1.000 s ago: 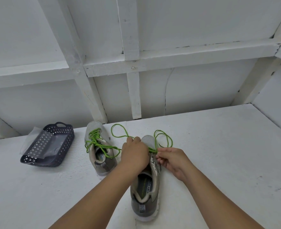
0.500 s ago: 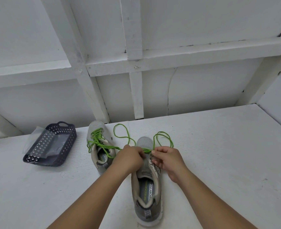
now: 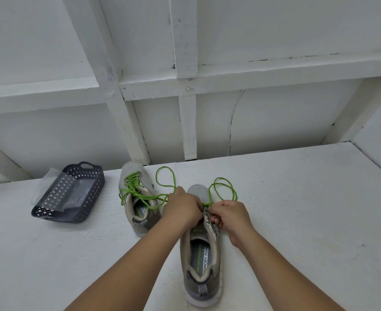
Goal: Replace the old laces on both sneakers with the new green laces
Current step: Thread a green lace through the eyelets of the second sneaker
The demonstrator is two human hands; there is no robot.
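Both hands have drawn closer over the near sneaker (image 3: 199,254). Left hand (image 3: 180,208) and right hand (image 3: 228,217) pinch the green lace (image 3: 222,187), threading low eyelets; next, likely pull it even.

hands: left hand (image 3: 180,207), right hand (image 3: 228,215) pinch green lace (image 3: 222,189) | over near sneaker (image 3: 199,254) | far sneaker (image 3: 135,194) laced

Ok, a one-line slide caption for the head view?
Both hands thread a green lace through the near sneaker; the far sneaker is already laced.
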